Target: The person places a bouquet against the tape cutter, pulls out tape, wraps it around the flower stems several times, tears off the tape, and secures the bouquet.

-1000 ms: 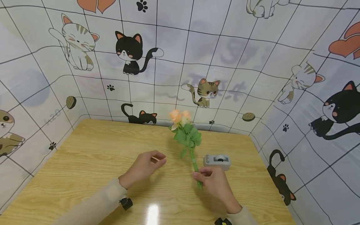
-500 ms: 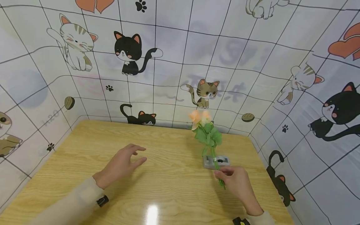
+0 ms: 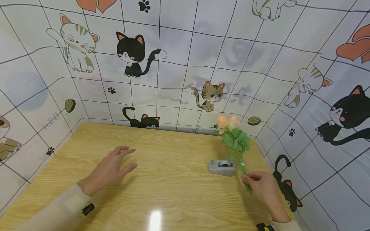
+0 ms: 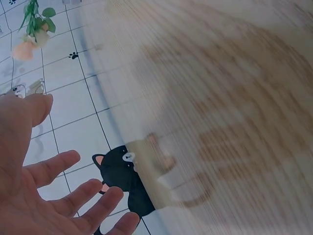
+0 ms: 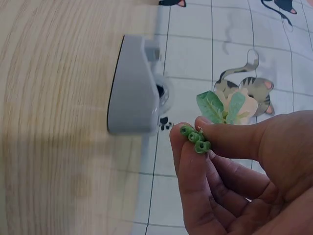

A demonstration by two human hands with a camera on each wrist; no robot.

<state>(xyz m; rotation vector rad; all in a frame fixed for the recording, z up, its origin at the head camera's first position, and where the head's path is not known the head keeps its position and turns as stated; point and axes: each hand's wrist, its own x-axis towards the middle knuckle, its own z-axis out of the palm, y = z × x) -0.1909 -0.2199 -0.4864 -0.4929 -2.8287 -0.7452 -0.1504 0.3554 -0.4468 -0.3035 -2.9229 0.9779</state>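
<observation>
My right hand point(image 3: 261, 187) pinches the lower stems of a small bunch of artificial roses point(image 3: 237, 139) between thumb and fingers. The blooms are peach and pale cream, above green leaves, and a shiny band circles the stems. Seen from the right wrist, three cut stem ends point(image 5: 195, 139) stick out of the pinch. Just left of the bunch, a grey tape dispenser point(image 3: 221, 167) stands on the table. Over the table's left part, my left hand point(image 3: 108, 168) holds nothing, its fingers extended and spread, as the left wrist view shows too.
The wood-grain table point(image 3: 170, 189) meets a white cloth backdrop point(image 3: 179, 48) printed with cats and grid lines at the back and sides. A bright light reflection lies near the table's front. Each wrist wears a black strap or device.
My right hand has carried the roses rightward, past the tape dispenser to its right side. My left hand has moved left, away from the flowers, and its fingers have spread.
</observation>
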